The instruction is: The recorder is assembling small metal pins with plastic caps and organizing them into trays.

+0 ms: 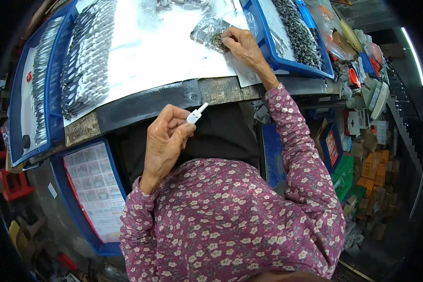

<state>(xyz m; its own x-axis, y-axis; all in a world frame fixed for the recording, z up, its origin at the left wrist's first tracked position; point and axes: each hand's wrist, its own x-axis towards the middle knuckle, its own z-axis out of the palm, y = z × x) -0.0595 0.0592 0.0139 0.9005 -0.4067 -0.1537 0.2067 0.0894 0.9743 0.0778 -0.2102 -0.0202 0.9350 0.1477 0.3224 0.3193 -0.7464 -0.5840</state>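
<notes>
My left hand (160, 141) is just in front of the table's edge, pinching a small white plastic part (194, 115) between thumb and fingers. The part has a narrow tip pointing up and to the right. Farther off on the table, my right hand (246, 49) has its fingertips pressed together in a pile of tiny brass-coloured pieces (217, 41), perhaps screws. Whether a piece is between those fingertips is hidden. The pile lies on or in a clear plastic bag (202, 30). At the left, many similar white parts (93, 63) are lined up in rows on the table.
A blue tray (310, 70) of dark, thin metal pieces (298, 35) stands right of my right hand. Another blue tray (57, 101) with slim metal pieces lies at the far left. White sheeting (150, 56) covers the table, whose worn edge (148, 103) runs before me.
</notes>
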